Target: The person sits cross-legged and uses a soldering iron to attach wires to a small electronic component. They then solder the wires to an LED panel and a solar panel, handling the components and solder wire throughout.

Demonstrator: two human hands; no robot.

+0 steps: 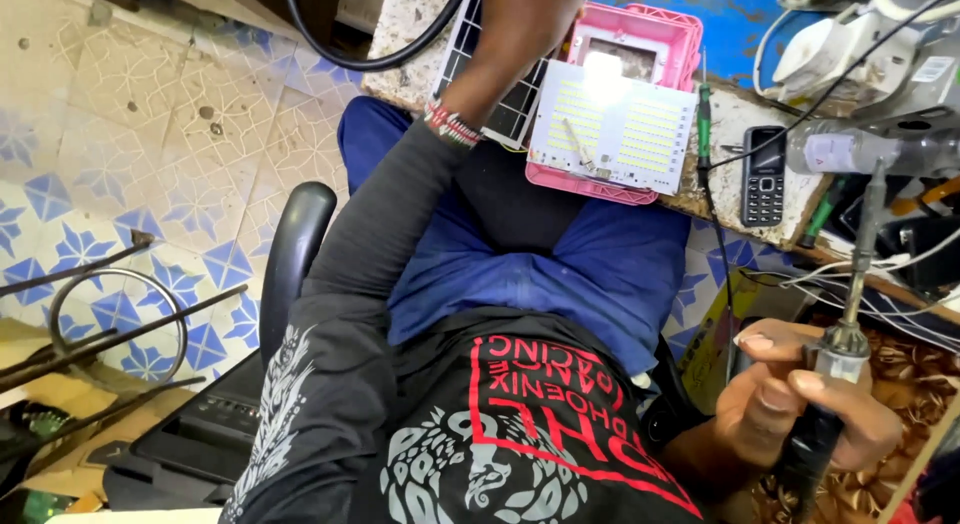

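Here the right hand (800, 409), at four o'clock in the view, is closed around the dark handle of a soldering iron (838, 384), tip up and well clear of the work, while the left hand is hidden past the top edge, so its state cannot be told. The white LED panel (615, 124) lies on a pink tray (640, 34) at twelve o'clock on the tabletop (745, 134), a small stick (580, 144) resting on it. Judged step: between joints; the next move calls for swinging the tip onto the panel with a steady wrist.

Small dark phone screen (765, 143) on bench, blank
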